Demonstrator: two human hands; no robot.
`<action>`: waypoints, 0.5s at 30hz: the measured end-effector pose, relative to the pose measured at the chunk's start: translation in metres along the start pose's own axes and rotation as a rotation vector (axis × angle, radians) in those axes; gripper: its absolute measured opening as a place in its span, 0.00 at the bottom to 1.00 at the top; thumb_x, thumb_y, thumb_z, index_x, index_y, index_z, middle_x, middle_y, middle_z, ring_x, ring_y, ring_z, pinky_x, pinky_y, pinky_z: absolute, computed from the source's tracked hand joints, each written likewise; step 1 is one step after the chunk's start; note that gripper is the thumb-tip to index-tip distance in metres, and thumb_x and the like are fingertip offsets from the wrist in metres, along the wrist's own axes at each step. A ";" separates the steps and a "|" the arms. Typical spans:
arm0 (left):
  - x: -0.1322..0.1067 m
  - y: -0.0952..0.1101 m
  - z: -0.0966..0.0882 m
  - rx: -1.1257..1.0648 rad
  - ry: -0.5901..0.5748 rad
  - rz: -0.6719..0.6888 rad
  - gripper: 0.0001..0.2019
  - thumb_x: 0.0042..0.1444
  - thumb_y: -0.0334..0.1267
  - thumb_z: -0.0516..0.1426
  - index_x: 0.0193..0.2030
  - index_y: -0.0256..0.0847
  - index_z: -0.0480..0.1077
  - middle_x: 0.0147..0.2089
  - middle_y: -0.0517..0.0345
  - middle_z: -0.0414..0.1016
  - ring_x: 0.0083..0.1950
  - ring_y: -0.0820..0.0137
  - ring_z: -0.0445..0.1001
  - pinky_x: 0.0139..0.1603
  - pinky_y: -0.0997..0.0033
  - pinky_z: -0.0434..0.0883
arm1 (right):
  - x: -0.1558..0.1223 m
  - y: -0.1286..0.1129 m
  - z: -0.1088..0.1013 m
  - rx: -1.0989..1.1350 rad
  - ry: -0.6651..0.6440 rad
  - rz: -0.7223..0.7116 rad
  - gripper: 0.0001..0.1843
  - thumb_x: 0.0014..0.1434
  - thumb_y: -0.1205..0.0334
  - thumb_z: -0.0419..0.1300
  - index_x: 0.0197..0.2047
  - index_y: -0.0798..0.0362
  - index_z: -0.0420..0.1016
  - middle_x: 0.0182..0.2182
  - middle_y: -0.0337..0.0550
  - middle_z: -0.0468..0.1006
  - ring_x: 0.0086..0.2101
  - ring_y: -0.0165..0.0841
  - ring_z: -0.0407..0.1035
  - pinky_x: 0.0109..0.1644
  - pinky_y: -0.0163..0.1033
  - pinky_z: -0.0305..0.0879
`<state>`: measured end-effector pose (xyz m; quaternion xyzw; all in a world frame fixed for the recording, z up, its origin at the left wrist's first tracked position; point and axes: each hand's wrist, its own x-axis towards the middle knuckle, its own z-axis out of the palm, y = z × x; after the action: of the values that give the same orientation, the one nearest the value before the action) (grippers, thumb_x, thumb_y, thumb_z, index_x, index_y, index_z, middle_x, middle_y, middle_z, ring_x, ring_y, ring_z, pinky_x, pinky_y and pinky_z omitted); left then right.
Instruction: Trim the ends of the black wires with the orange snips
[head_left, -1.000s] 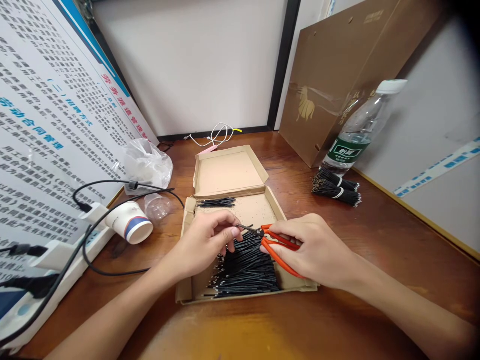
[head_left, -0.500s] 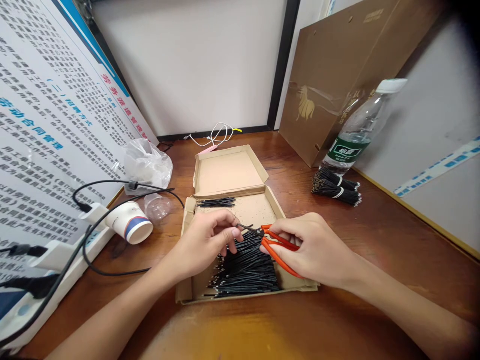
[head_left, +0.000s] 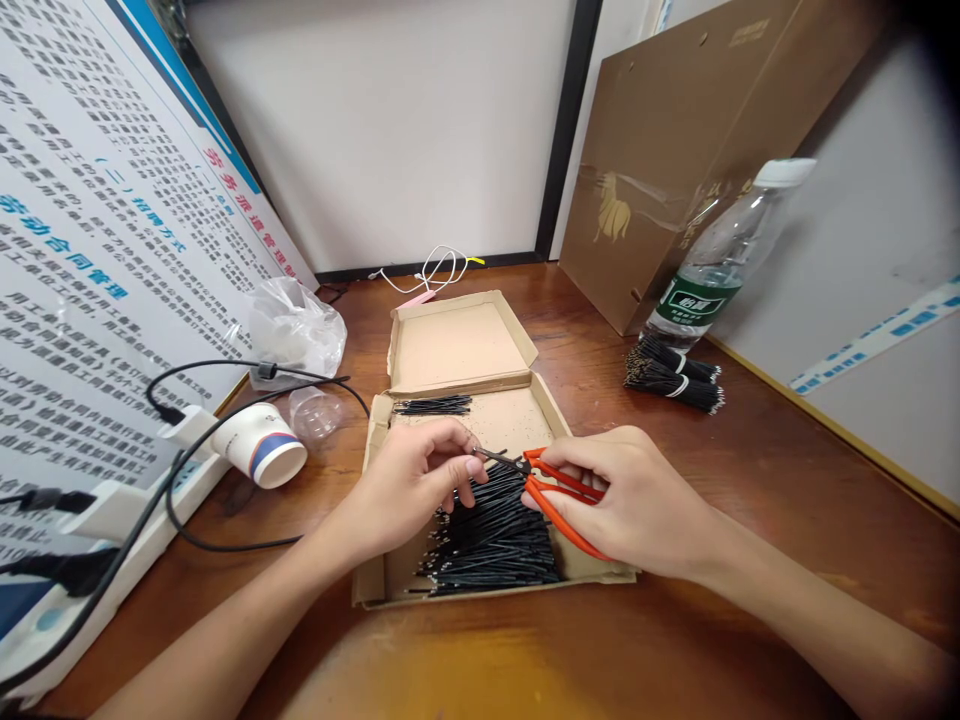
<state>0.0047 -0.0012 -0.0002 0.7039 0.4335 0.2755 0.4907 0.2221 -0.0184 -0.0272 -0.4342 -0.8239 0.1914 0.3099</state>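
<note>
Through the head camera I look down on a brown wooden table (head_left: 450, 670), where two bare hands meet above a shallow cardboard box (head_left: 553, 408) with its lid folded back; the right hand (head_left: 637, 500) has its fingers wrapped round the handles of red-handled cutters (head_left: 564, 522), whose dark head points left toward the other hand; the left hand (head_left: 424, 485) has its thumb and forefinger drawn together just beside that head, with a thin dark strip bridging the two, though I cannot tell whether it is a wire end or a blade, nor whether those fingertips grip anything; below them, in the near part of the box, lies a large loose pile of short black wires (head_left: 495, 545) with pale tips; a much smaller row of black wires (head_left: 433, 405) lies neatly along the far left of the box, apart from the pile, and dark specks dot the bare cardboard; to the right, at the foot of a clear plastic bottle (head_left: 694, 295), sit wire bundles (head_left: 675, 382) bound with white ties; judging by how things lie, I take the row as a small part handled and the pile as the greater part remaining; whether the bundles count as finished or untouched I cannot tell.
</note>
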 end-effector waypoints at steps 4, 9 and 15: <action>0.000 0.000 0.000 0.010 -0.002 0.010 0.04 0.57 0.31 0.55 0.33 0.33 0.69 0.29 0.55 0.75 0.25 0.76 0.73 0.22 0.80 0.69 | 0.000 0.000 0.000 0.003 -0.006 0.004 0.10 0.55 0.62 0.59 0.25 0.57 0.74 0.16 0.31 0.57 0.20 0.24 0.47 0.24 0.34 0.46; -0.001 -0.002 0.000 0.026 0.004 0.018 0.04 0.57 0.30 0.56 0.32 0.33 0.69 0.28 0.55 0.74 0.25 0.76 0.73 0.22 0.80 0.68 | 0.000 0.001 0.001 -0.002 -0.019 -0.012 0.10 0.56 0.63 0.58 0.25 0.57 0.74 0.16 0.31 0.57 0.20 0.24 0.46 0.24 0.34 0.46; -0.001 -0.002 0.000 0.032 0.010 0.034 0.04 0.57 0.30 0.56 0.32 0.33 0.69 0.28 0.56 0.74 0.24 0.76 0.73 0.22 0.80 0.69 | 0.000 0.001 0.001 -0.008 -0.004 -0.033 0.10 0.55 0.63 0.58 0.27 0.58 0.76 0.16 0.32 0.58 0.19 0.24 0.47 0.24 0.34 0.47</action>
<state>0.0037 -0.0019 -0.0022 0.7174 0.4284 0.2805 0.4724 0.2225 -0.0180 -0.0285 -0.4212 -0.8324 0.1839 0.3097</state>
